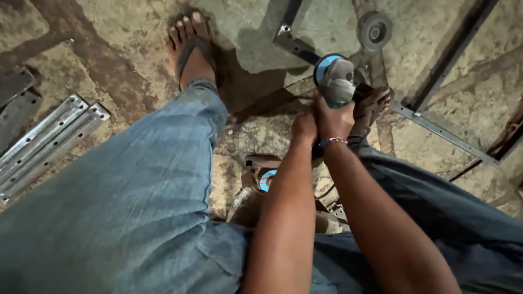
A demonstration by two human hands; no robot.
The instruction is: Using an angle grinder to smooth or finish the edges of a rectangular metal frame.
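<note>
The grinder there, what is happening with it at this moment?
A person crouching in jeans holds a blue and grey angle grinder with both hands: the left hand and the right hand grip its body together. The tool's head points at the flat metal frame lying on the concrete floor. A loose grinding disc lies beyond it, and steel channel pieces lie off to the left. No sparks show.
</note>
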